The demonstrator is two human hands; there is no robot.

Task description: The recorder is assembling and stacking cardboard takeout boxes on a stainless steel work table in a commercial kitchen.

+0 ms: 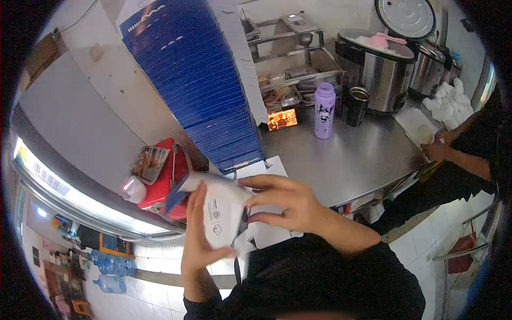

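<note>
In front of my body I hold a partly folded cardboard box (221,205), white on the face toward me with small dark print, and blue at one flap. My left hand (198,248) grips its left side, fingers straight along the edge and thumb spread below. The curled fingers of my right hand (288,201) are on its right edge and flap. Motion slightly blurs the box. Just beyond rises a tall stack of blue-and-white cardboard boxes (186,69). White cardboard (272,226) lies under my right hand.
A purple bottle (324,112), black tumbler (357,106) and lit phone (282,120) stand on the steel counter (341,165). Behind are a rice cooker (376,74) and metal rack (298,53). Left, a food tray (151,164) rests on something red. Another person's hand (438,150) works at right.
</note>
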